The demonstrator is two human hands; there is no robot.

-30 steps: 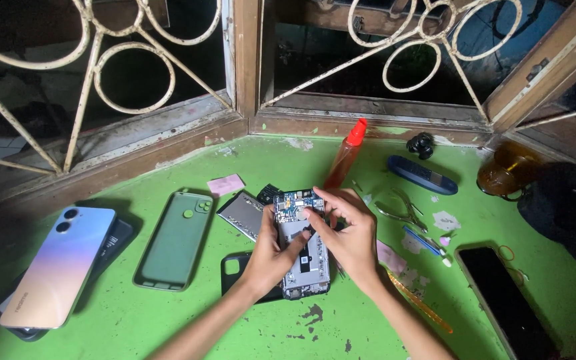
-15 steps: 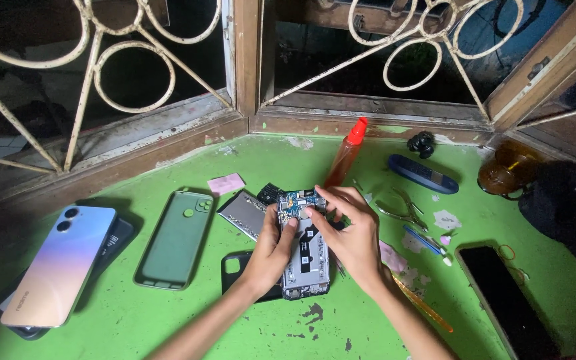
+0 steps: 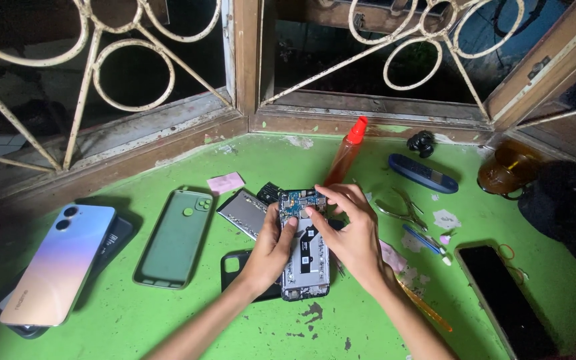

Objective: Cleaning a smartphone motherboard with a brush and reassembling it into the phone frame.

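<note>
Flaking green tabletop (image 3: 168, 320) under barred window (image 3: 135, 73), night outside.

Work surface: a green-painted table (image 3: 168, 320), paint chipped in dark spots near the front edge, set into a corner below two windows. Window frames (image 3: 247, 80) are worn brown wood, flaking along the sills. Both openings carry cream metal grilles (image 3: 128, 73) of straight bars and rings, paint rusted in places. It is dark beyond the grilles; at far left, pale tiling shows faintly. Light falls from above onto the middle of the table; the left and right edges lie in shadow.
</note>
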